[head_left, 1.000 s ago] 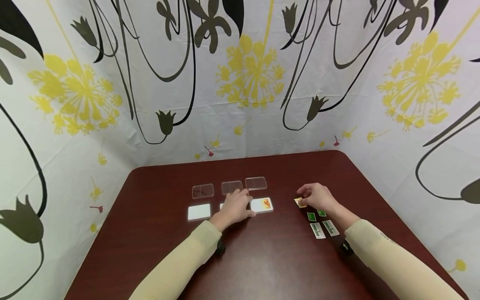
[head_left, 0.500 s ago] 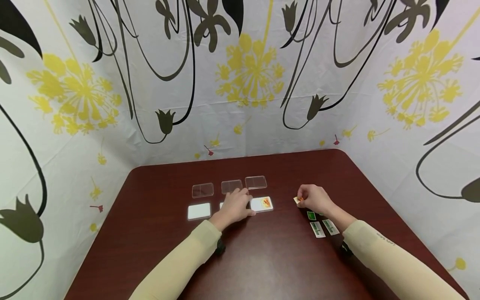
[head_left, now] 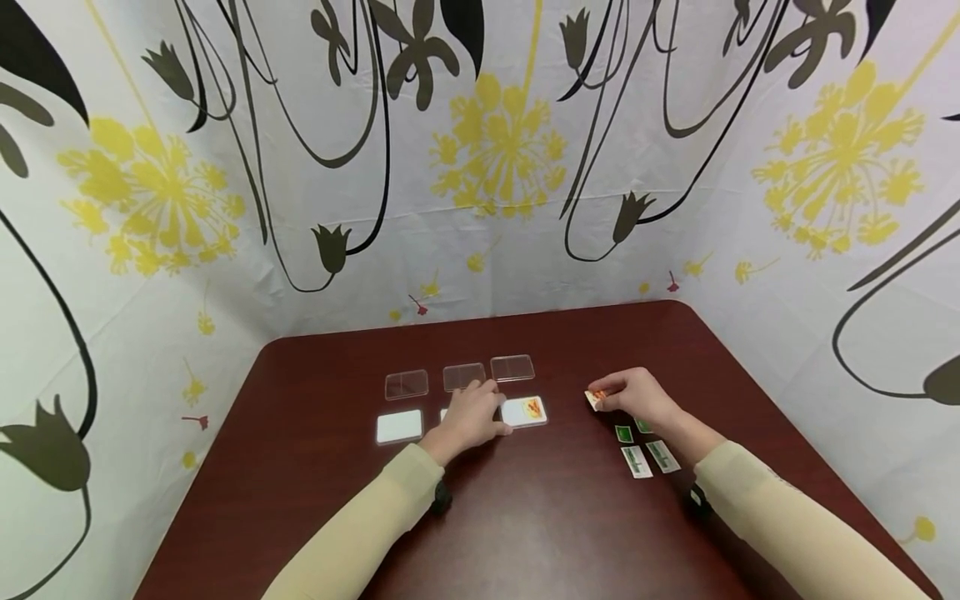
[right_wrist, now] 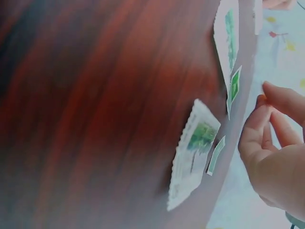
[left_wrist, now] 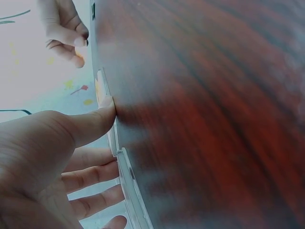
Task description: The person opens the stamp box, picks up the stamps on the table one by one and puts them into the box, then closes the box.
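My right hand (head_left: 639,397) pinches a small stamp with an orange picture (head_left: 594,401) between thumb and fingertips, at the right of the table. My left hand (head_left: 471,414) spreads over the middle white-filled case (head_left: 443,413), hiding most of it. Its thumb touches the near edge of the right-hand case (head_left: 517,412), which bears an orange-pictured stamp (head_left: 532,407). In the left wrist view, the left fingers (left_wrist: 90,177) reach along the cases' far side. A third white-filled case (head_left: 400,427) lies to the left.
Behind the cases lie three clear lids (head_left: 406,384) in a row. Below my right hand are two small green stamps (head_left: 624,433) and two larger green-and-white stamps (head_left: 637,462) with toothed edges. A patterned cloth (head_left: 495,258) surrounds the dark red table (head_left: 555,517).
My right fingers have closed on the orange stamp, and it has shifted slightly left with them. The left hand stays at the cases.
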{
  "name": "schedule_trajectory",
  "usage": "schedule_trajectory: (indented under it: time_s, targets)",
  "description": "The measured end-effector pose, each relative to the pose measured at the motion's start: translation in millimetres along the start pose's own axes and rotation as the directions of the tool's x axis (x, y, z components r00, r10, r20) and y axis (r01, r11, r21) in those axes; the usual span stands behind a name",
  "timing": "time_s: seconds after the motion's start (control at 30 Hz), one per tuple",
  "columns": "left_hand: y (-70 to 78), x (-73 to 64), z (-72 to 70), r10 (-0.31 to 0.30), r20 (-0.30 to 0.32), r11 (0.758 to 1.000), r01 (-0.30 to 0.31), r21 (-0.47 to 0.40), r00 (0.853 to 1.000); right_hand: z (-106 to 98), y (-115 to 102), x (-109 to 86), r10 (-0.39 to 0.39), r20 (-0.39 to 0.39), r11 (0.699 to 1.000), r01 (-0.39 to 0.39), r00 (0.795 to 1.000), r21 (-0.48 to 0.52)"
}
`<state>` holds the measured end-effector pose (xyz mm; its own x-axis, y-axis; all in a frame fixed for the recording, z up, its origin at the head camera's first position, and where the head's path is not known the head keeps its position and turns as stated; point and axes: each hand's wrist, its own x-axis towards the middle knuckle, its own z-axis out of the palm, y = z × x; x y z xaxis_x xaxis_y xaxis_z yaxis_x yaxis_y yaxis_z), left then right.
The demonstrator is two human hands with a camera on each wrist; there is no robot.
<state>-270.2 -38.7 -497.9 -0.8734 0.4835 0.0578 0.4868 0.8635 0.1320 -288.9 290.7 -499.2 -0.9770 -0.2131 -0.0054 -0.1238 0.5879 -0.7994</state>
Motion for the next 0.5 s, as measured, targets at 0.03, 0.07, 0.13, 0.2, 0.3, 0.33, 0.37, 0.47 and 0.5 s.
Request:
schedule_trajectory:
  time_s: [0.03, 0.07, 0.13, 0.2, 0.3, 0.33, 0.37, 0.47, 0.5]
  targets:
    - [0.0, 0.2, -0.2, -0.001, 0.001, 1.000, 0.001, 0.001, 1.000, -0.5, 0.2, 0.1, 0.007, 0.002, 0.999, -0.007, 1.000, 0.042]
    - [-0.1, 0.4, -0.4, -0.002, 0.000, 1.000, 0.002, 0.001, 1.000, -1.0, 0.2, 0.0, 0.010, 0.006, 0.997, -0.010, 1.000, 0.078]
    - [-0.3, 0.7, -0.6, -0.002, -0.003, 1.000, 0.002, 0.002, 1.000, -1.6, -0.1, 0.0, 0.033, 0.008, 0.989, -0.034, 0.999, 0.145]
    - [-0.7, 0.8, -0.3, -0.001, -0.005, 1.000, 0.001, 0.005, 1.000, -2.5, -0.3, -0.8, 0.043, 0.018, 0.979, -0.046, 0.999, 0.200]
    - [-1.1, 0.9, 0.5, 0.000, -0.008, 1.000, 0.000, 0.008, 1.000, -3.3, -0.6, -2.0, 0.064, 0.016, 0.963, -0.066, 0.998, 0.260]
    - [-1.0, 0.9, 0.9, 0.000, -0.008, 1.000, 0.000, 0.008, 1.000, -3.5, -0.7, -2.4, 0.068, 0.015, 0.959, -0.069, 0.998, 0.274]
    - [-1.1, 0.9, 1.4, -0.001, -0.008, 1.000, 0.001, 0.007, 1.000, -3.6, -0.9, -2.8, 0.072, 0.013, 0.956, -0.073, 0.997, 0.285]
    - [-0.6, 0.9, 2.2, -0.003, -0.012, 1.000, 0.003, 0.003, 1.000, -3.2, -2.5, -3.5, 0.084, 0.003, 0.952, -0.081, 0.997, 0.295]
    - [-0.4, 0.8, 2.4, -0.004, -0.013, 1.000, 0.004, 0.002, 1.000, -2.9, -3.2, -3.5, 0.088, 0.000, 0.950, -0.084, 0.996, 0.302]
